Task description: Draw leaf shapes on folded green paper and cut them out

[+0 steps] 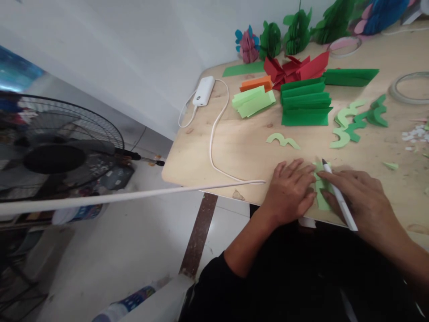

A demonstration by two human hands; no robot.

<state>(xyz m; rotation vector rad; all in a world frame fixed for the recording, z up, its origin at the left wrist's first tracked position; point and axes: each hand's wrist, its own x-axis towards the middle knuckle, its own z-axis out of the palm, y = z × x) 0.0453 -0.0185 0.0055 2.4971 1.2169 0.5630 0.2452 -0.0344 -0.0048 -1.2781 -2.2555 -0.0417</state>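
Observation:
A light green piece of paper (323, 203) lies near the front edge of the table, partly covered by both hands. My left hand (288, 192) rests palm down with its fingers spread, the fingertips and thumb against the paper's left side. In my right hand (362, 197) is a slim white pen (341, 200), slanting across the paper with its dark end pointing away from me. Some of the right fingers press on the paper's right side. Just beyond sits a wavy light green paper cutout (283, 140). More wavy light green cutouts (342, 125) and dark green cutouts (377, 112) lie farther right.
Folded green paper (305, 107), light green strips (254, 102) and red paper (295, 69) lie farther back. Paper figures (298, 33) line the wall. A white power bank (204, 91) trails a cable (214, 134) past my left hand. Tape rolls (410, 87) lie right; a fan (53, 156) stands left.

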